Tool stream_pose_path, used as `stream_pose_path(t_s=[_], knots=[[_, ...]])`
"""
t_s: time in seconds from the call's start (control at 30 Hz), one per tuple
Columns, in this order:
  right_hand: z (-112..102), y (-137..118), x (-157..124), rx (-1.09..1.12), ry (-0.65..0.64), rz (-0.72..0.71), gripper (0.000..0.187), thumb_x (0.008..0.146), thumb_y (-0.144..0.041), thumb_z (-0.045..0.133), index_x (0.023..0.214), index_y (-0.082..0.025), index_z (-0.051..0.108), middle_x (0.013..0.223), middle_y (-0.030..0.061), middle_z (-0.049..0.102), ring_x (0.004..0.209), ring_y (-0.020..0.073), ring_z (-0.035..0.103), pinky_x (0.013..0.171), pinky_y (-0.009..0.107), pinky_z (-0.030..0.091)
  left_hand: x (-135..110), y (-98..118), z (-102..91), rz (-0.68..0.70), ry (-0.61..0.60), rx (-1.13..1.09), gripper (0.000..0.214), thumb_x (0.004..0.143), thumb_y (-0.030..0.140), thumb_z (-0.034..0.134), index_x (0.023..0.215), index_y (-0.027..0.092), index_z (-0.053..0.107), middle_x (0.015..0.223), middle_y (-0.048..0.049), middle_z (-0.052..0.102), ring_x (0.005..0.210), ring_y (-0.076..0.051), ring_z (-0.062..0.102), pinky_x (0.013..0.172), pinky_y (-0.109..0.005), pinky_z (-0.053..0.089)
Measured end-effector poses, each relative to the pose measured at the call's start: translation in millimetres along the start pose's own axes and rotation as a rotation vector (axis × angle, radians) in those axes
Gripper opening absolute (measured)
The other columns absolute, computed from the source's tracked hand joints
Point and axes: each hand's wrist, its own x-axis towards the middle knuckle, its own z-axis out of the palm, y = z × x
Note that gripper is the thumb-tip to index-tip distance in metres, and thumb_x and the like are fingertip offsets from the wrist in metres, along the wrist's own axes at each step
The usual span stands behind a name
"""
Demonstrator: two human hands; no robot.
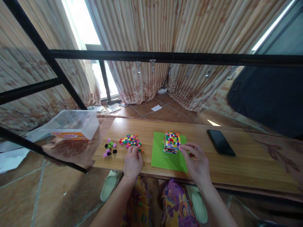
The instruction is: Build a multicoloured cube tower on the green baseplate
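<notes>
A black frame (165, 57) is crossing the view, and behind it striped curtains (146, 28) are hanging to a brown tiled floor (35, 195), with daylight coming through a window (82, 22) at the left. A clear tub (73, 124) is sitting at the far left end of the wooden worktop (248, 164). Right of it a few loose bricks (110, 147), black, pink and green, are lying apart from a bigger pile (130, 141) of mixed colours. The left hand (132, 162) is resting palm down at the pile's near edge, fingers curled on it; I cannot tell whether its grip is holding a brick. A green baseplate (165, 157) is lying mid-worktop, carrying a many-coloured cube (172, 142) at its far side. The right hand (196, 160) is touching the cube's right side with its fingertips, its grip loosely open. A phone (221, 142) is lying face up further right. Pale slippers (110, 186) are showing below the worktop.
</notes>
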Motion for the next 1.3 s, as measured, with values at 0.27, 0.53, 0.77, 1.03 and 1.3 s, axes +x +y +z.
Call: stream_pose_path(t_s=[0.27,0.53,0.77,1.03,1.3], knots=[[3,7,21,-0.119,-0.065,-0.101,0.025,0.085,-0.041,0.058,0.082,-0.023,0.075,0.092,0.0065,0.065,0.086,0.0197,0.06,0.063,0.029,0.047,0,0,1.0,0.002,-0.003,0.02,0.025,0.083,0.011,0.043,0.099,0.018,0.062,0.098,-0.0082,0.063,0.089,-0.022,0.063,0.08,-0.035,0.051],[6,11,23,-0.07,-0.055,-0.053,0.02,0.082,-0.037,0.061,0.08,-0.023,0.074,0.093,0.0056,0.065,0.081,0.0177,0.062,0.059,0.027,0.047,0,-1,2.0,0.018,0.006,0.016,0.025,0.083,0.01,0.044,0.098,0.019,0.062,0.097,-0.0077,0.063,0.088,-0.021,0.063,0.08,-0.034,0.051],[10,11,20,-0.034,0.0,-0.087,0.019,0.082,-0.035,0.062,0.075,-0.021,0.072,0.089,0.0055,0.066,0.082,0.0183,0.063,0.059,0.027,0.049,-1,-2,3.2,0.001,-0.002,0.012,0.025,0.084,0.011,0.043,0.099,0.018,0.062,0.099,-0.0079,0.063,0.089,-0.022,0.063,0.081,-0.035,0.051],[15,16,12,-0.148,0.063,-0.272,0.019,0.089,-0.029,0.056,0.083,-0.019,0.071,0.09,0.0057,0.066,0.082,0.0167,0.063,0.07,0.03,0.053,0,-2,2.7,-0.002,-0.013,-0.002,0.024,0.083,0.011,0.043,0.098,0.019,0.061,0.098,-0.0073,0.062,0.089,-0.022,0.063,0.081,-0.034,0.051],[18,22,7,-0.176,0.085,-0.31,0.02,0.091,-0.03,0.053,0.089,-0.021,0.071,0.094,0.0063,0.067,0.085,0.0171,0.064,0.077,0.032,0.053,0,-1,1.7,-0.004,-0.004,-0.003,0.024,0.083,0.011,0.043,0.096,0.019,0.061,0.098,-0.007,0.063,0.09,-0.021,0.063,0.082,-0.033,0.05]])
